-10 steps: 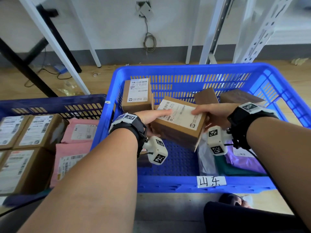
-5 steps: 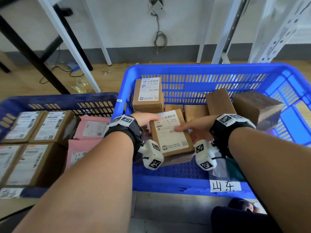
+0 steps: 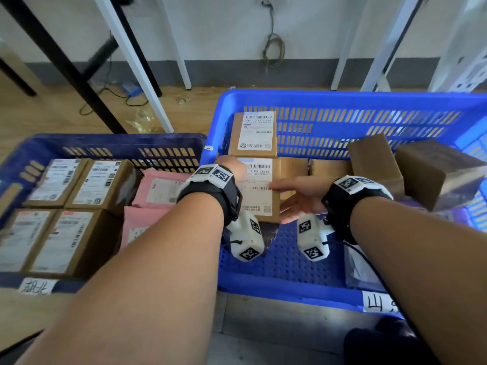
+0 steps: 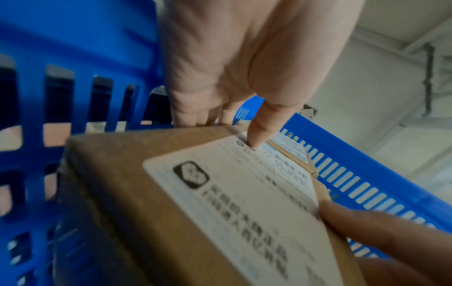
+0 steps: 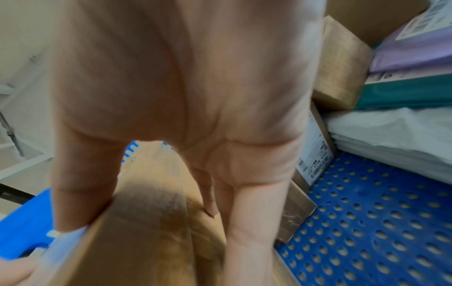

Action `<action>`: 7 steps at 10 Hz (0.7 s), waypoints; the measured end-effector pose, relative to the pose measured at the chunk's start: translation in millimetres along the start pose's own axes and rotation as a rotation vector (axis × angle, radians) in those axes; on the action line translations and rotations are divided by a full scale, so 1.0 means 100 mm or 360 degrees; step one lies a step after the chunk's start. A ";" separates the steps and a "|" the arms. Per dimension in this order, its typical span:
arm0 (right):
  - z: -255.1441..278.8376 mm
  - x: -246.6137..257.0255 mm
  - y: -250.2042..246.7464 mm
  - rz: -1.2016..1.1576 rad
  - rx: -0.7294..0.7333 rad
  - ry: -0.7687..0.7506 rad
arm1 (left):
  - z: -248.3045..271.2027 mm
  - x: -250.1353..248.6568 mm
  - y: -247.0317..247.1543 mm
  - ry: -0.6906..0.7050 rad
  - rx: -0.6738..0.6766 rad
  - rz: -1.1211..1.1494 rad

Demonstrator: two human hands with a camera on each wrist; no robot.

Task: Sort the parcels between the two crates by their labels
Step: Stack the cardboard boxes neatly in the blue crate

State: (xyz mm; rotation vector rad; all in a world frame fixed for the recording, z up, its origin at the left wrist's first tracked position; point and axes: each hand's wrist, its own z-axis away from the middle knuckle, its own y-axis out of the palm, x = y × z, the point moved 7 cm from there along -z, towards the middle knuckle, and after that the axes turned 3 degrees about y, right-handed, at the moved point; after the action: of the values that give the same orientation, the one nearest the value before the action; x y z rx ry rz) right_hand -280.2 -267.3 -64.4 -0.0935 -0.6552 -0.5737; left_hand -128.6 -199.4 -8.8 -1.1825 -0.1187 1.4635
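Crates come first: the bright blue crate (image 3: 342,104) takes up the right half of the head view, and the dark blue crate (image 3: 110,143) stands touching its left wall. Each carries a white handwritten tag on its near rim.

Inside the bright blue crate, two plain brown boxes (image 3: 432,172) lean by its right wall, with a purple mailer (image 5: 415,52), a teal one and a white bag stacked beside them. A labelled box (image 3: 253,133) stands against the crate's far wall near its left corner.

Just in front of that box, inside the bright blue crate near its left wall, the held parcel (image 3: 259,189) sits label-up, gripped from both sides. Whether it rests on something or is clear of the crate floor cannot be told.

In the dark blue crate, four labelled cardboard boxes (image 3: 79,204) fill the left part, and pink mailers (image 3: 160,191) lie against the wall shared with the bright blue crate.

The left hand (image 3: 232,167) grips the parcel's far left corner: fingers curl over the edge and the thumb (image 4: 259,133) presses on the label. The right hand (image 3: 300,198) holds the parcel's right side, thumb on the top edge and fingers laid along the side face.
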 end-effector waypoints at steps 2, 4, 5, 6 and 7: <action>-0.06 0.01 0.07 -0.0046 0.0037 0.0012 | -0.10 -0.20 -0.02 0.0291 -0.0108 -0.0672; -0.10 0.05 0.14 -0.0066 0.0043 0.0019 | -0.01 -0.25 -0.09 0.0427 -0.0252 -0.0768; -0.14 0.07 0.15 -0.0085 0.0030 0.0005 | 0.02 -0.26 -0.11 0.0472 -0.0269 -0.0800; -0.16 0.08 0.16 -0.0098 0.0026 -0.0004 | 0.04 -0.26 -0.11 0.0477 -0.0308 -0.0806; -0.16 0.07 0.16 -0.0103 0.0015 0.0015 | 0.07 -0.29 -0.11 0.0515 -0.0338 -0.0816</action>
State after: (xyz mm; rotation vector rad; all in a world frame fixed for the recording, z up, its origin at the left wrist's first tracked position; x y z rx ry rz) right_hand -258.7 -261.6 -71.7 -0.0609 -0.6532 -0.6332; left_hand -131.6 -215.0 18.7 -1.4193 -0.3345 0.8155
